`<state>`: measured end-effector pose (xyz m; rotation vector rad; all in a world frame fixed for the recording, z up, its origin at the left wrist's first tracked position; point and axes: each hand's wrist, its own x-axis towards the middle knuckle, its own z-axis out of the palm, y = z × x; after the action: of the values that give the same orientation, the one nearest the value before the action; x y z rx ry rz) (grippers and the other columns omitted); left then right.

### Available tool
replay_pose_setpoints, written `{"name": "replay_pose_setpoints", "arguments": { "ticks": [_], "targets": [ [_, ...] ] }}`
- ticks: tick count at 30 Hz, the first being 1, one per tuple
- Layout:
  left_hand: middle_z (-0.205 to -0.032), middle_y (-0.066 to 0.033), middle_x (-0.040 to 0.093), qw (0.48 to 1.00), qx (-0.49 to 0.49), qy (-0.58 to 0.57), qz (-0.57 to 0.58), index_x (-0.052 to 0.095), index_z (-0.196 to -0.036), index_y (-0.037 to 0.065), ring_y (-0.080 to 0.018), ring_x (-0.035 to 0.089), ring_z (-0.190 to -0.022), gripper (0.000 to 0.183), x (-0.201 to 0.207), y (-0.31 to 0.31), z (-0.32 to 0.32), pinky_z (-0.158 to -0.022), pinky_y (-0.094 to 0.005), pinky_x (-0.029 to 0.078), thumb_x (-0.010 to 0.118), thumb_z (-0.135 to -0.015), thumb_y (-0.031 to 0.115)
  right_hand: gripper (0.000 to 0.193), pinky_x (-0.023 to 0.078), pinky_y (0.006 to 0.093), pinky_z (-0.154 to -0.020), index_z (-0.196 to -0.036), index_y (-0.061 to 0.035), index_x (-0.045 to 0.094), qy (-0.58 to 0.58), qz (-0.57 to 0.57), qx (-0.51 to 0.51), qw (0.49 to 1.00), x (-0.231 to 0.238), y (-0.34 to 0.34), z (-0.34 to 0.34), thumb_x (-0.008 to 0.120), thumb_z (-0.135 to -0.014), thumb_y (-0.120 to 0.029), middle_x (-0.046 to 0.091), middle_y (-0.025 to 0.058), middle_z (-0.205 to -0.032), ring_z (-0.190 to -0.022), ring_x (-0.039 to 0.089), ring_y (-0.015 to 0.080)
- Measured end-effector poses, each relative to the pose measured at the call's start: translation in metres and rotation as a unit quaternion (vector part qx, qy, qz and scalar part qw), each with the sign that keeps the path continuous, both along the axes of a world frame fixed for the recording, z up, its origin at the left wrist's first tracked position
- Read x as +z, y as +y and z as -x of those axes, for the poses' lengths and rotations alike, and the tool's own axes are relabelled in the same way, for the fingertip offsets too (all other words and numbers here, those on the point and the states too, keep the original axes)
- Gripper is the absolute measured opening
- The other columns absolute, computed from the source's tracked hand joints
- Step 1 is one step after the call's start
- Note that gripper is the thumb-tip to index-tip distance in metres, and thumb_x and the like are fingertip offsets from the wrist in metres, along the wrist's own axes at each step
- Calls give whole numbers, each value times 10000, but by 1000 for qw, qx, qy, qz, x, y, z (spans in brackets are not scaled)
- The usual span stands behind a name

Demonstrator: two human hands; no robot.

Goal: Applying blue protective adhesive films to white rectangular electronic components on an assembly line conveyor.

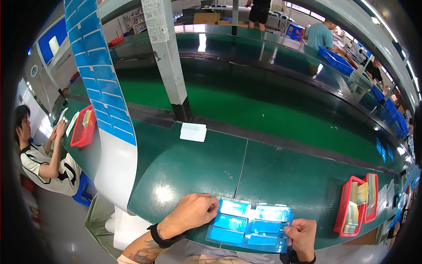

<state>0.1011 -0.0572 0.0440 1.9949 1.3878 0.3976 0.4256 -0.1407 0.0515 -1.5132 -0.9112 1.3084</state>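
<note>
Near the table's front edge lies a glossy blue film sheet (248, 225), with two columns of blue rectangles and clear edges. My left hand (196, 212) is closed, its thumb and fingertips pinching the sheet's upper left edge; the curled fingers hide part of the grip. At the right edge, my right hand (302, 235) pinches the sheet between thumb and index finger. Left of my hands, a long strip (101, 75) of white backing hangs from above, its upper part covered in blue film pieces. Its lower white end (118, 176) curves down past the table edge.
Red baskets of cards stand at the right (350, 209) and far left (83, 127). A white card (193, 132) lies by a grey post (167, 61). Beyond runs a green conveyor belt (246, 105). A co-worker (48, 163) sits at the left; others work in the back.
</note>
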Motion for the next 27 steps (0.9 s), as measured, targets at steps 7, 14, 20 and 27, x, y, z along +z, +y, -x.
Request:
{"name": "replay_pose_setpoints", "arguments": {
  "ticks": [7,14,20,27],
  "targets": [
    [-840,-90,731,999,6,33,-29,742,-887,67,-296,708,-776,109,-6,0,0,-712,-387,572,714,-789,104,40,391,214,-405,-830,86,699,-5,-6,6,1000,4,-3,0,729,-811,104,656,76,-608,-450,555,71],
    [-874,-83,726,999,-25,-34,4,743,-872,64,-296,701,-760,106,6,-42,16,-697,-373,574,742,-777,113,62,410,203,-421,-858,79,696,-37,-16,31,999,0,2,-3,744,-820,74,672,69,-653,-477,554,52],
    [-856,-57,719,998,-49,4,-34,756,-860,95,-284,696,-758,99,-4,-68,10,-691,-367,575,739,-784,156,90,406,209,-430,-858,80,699,-61,-13,26,998,1,-4,-10,766,-822,30,674,58,-661,-497,548,42],
    [-726,-42,671,992,-22,48,-118,719,-742,105,-267,680,-716,40,-6,-79,7,-630,-372,562,729,-708,87,205,426,231,-442,-919,71,728,-119,49,84,988,0,2,-12,789,-856,-115,699,41,-668,-506,561,57]
  ]
}}
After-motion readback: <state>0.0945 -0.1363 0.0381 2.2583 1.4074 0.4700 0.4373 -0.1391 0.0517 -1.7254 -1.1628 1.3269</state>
